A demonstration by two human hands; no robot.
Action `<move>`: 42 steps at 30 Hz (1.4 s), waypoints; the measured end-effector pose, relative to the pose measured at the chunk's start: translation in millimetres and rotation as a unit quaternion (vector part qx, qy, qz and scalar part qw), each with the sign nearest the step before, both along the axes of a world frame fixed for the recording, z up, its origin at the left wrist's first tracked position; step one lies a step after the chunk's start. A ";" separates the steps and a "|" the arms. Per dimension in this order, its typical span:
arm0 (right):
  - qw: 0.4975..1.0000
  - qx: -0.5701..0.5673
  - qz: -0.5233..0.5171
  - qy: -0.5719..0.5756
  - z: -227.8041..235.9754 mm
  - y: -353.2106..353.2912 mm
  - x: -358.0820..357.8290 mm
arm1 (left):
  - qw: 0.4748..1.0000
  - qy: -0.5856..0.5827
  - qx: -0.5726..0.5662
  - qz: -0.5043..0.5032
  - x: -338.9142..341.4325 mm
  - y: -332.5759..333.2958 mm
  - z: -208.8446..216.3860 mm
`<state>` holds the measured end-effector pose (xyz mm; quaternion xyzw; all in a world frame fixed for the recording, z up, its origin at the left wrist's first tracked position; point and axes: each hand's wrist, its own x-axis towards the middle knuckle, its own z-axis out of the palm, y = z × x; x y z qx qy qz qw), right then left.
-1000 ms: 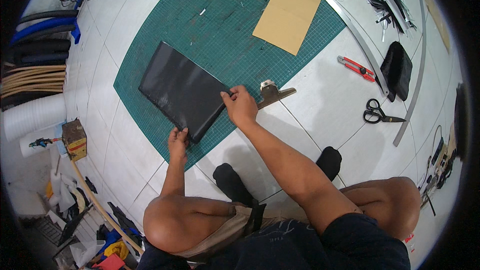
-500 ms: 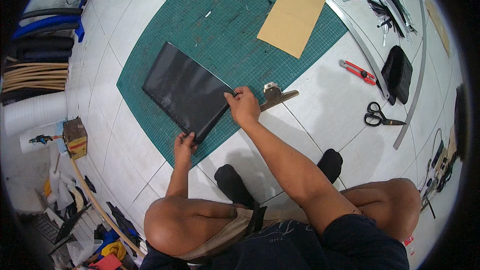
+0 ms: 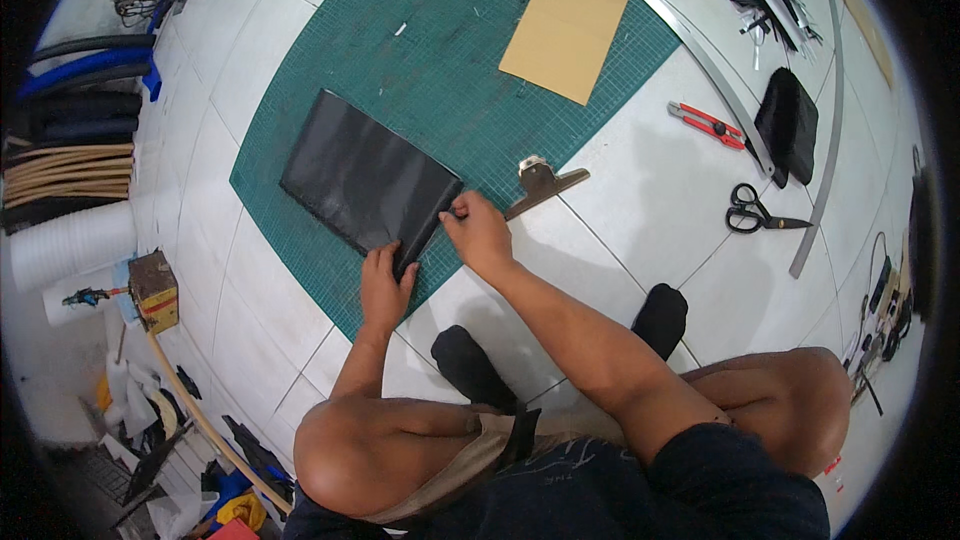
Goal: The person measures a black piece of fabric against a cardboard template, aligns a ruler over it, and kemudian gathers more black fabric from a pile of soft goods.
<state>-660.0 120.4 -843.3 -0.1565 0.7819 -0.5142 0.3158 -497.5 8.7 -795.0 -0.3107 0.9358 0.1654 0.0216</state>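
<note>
A glossy black sheet, seemingly folded over, lies slantwise on the green cutting mat. My left hand rests on its near corner, fingers stretched over the surface and thumb spread to the side. At the right-hand edge of the sheet my right hand is closed, thumb and forefinger pinching the border. What lies beneath the sheet is hidden. Just right of my right hand sits a wide metal clip, partly on the mat.
A tan rectangular board covers the mat's far right. On the tiles to the right are a red box cutter, black scissors, a black furry piece and a long metal ruler. Rolled materials stand at the left.
My left hand has shifted from gripping the near corner to lying on top of the sheet. My right hand has slid a little nearer along the right edge.
</note>
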 end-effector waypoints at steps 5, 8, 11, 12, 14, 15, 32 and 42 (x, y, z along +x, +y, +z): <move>0.964 0.072 0.133 0.220 0.2 12.2 9.5 | 0.999 0.002 0.044 0.020 -0.1 -6.7 -2.0; 0.942 0.091 0.166 0.278 -5.6 12.6 12.4 | 0.999 -0.006 0.033 0.003 -4.8 -4.5 -0.6; 0.932 0.102 0.187 0.295 -6.5 15.0 13.4 | 1.000 -0.001 0.023 0.001 -6.2 -0.2 0.1; 0.929 0.104 0.205 0.291 -5.5 16.0 12.8 | 1.000 0.004 0.013 0.004 -5.6 2.0 0.4; 0.933 0.092 0.188 0.293 -4.2 15.7 13.0 | 1.000 0.007 0.004 0.007 -4.7 3.6 -0.6; 0.937 0.078 0.172 0.295 -3.8 15.6 13.9 | 1.000 -0.002 -0.005 0.010 -3.5 3.1 -1.1; 0.941 0.079 0.143 0.297 -5.9 14.5 13.2 | 0.998 0.008 -0.056 -0.007 4.2 4.2 -7.2; 0.988 0.011 0.017 0.155 16.7 4.9 -22.5 | 0.995 0.043 -0.070 0.060 19.0 1.2 -13.9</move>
